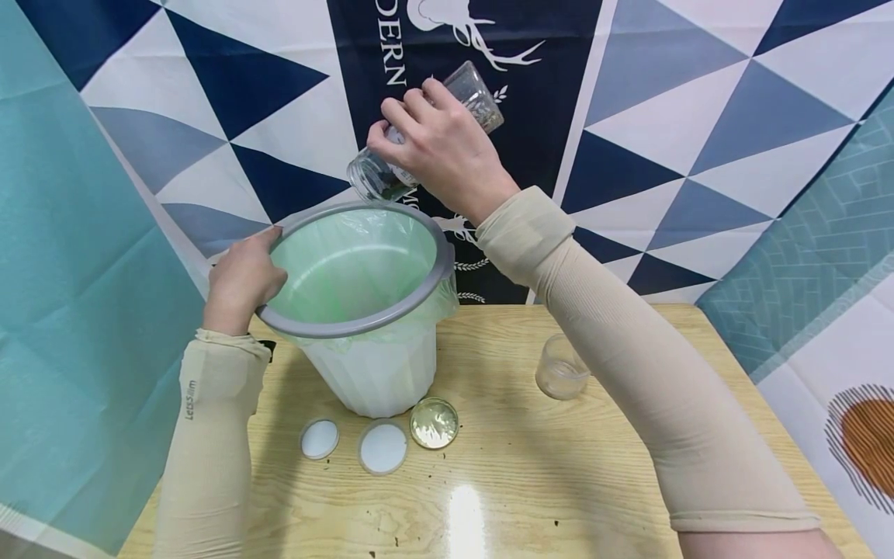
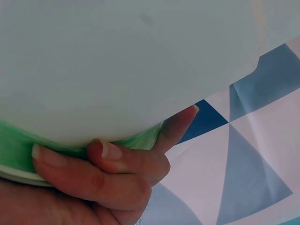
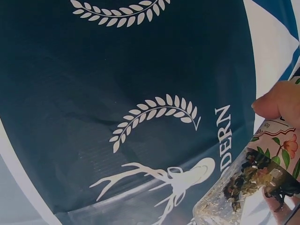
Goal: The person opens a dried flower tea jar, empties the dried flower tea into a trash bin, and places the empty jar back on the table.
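Observation:
A white trash bin (image 1: 380, 373) with a grey rim stands on the table, fitted with a green plastic liner (image 1: 335, 268). My left hand (image 1: 244, 276) grips the rim at its left side; in the left wrist view its fingers (image 2: 93, 183) curl under the edge against the liner. Above the bin's far edge, my right hand (image 1: 443, 147) holds a clear glass jar (image 1: 478, 97) tilted, its mouth low on the left over the rim. Dark dried bits (image 3: 248, 176) lie inside the jar, beside a label with printed flowers (image 3: 288, 147).
Two white-faced round lids (image 1: 383, 447) and a gold lid (image 1: 434, 423) lie in front of the bin. Farther right stands a small clear cup (image 1: 561, 371), partly overlapped by my right sleeve. Dark crumbs dot the wooden table (image 1: 503, 466). A patterned cloth (image 1: 649, 116) hangs behind.

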Motion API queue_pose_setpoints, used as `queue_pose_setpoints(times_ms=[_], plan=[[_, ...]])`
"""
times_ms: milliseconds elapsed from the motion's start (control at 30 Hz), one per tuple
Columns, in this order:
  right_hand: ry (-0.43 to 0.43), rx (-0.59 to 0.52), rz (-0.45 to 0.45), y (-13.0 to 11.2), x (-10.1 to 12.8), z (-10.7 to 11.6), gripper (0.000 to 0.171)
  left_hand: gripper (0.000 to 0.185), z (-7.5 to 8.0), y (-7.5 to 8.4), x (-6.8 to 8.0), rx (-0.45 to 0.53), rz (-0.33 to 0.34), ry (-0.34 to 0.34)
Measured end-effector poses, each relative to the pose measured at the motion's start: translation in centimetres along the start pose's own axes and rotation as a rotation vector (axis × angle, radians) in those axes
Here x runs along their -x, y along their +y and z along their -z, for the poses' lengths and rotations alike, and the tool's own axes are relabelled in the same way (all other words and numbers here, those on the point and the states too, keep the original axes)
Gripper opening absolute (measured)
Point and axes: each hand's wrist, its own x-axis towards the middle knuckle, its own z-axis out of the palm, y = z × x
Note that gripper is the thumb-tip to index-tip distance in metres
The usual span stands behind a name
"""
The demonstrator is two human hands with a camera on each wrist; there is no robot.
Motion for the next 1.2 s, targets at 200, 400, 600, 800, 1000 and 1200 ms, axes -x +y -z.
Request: queue_pose_setpoints(times_ms=[200,400,600,800,1000,1200], plan=[[0.005,0.012,0.04,-0.22,-0.02,-0.07,0.04,0.079,-0.12,-0.23,0.09,0.006,0.005,-0.006],[-0.002,0.031,0.053,0.0,0.06,0.1,0.039,0.078,-0.13,0.05,-0.04,0.008,-0.009,-0.003],[0.024,0.03,0.076,0.19,-0.08,0.01,0.039,0.078,-0.05,0.15,-0.18,0.005,-0.012,-0.008],[0.033,0.051,0.097,0.0,-0.32,-0.1,0.04,0.077,0.21,-0.1,-0.19,-0.009,-0.012,-0.003],[0.017,0.078,0.118,-0.05,-0.47,-0.03,0.04,0.077,0.22,-0.18,-0.11,0.004,-0.019,-0.004],[0.022,0.113,0.154,0.01,-0.36,-0.05,0.04,0.077,0.15,-0.13,-0.16,0.002,-0.016,-0.008]])
